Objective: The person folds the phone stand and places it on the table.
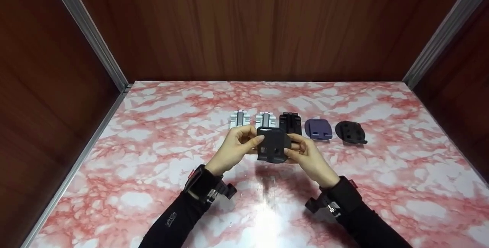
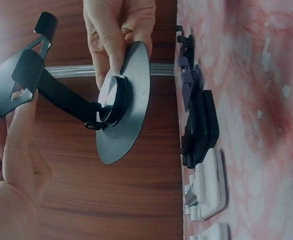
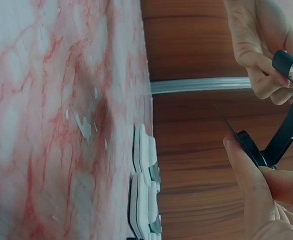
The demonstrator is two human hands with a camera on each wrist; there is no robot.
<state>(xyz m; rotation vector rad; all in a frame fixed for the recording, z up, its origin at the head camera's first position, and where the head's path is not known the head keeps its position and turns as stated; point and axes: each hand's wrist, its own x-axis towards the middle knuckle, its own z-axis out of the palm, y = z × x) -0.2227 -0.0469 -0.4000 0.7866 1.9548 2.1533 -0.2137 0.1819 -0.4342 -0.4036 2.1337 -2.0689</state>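
Observation:
Both hands hold a black folding phone stand (image 1: 272, 145) above the middle of the marble table (image 1: 153, 171). My left hand (image 1: 255, 138) pinches its upper plate (image 2: 19, 75) from the left side. My right hand (image 1: 296, 145) grips the round base disc (image 2: 129, 105), thumb against the hinge block. The left wrist view shows the stand unfolded, a black arm joining plate and disc. In the right wrist view the stand (image 3: 286, 130) shows edge-on between the fingers of both hands.
Behind the hands a row of folded stands lies on the table: two white ones (image 1: 239, 118) (image 1: 265, 119), a black one (image 1: 290, 122), a purple one (image 1: 318, 129) and a black round one (image 1: 350, 132). Wooden walls enclose three sides.

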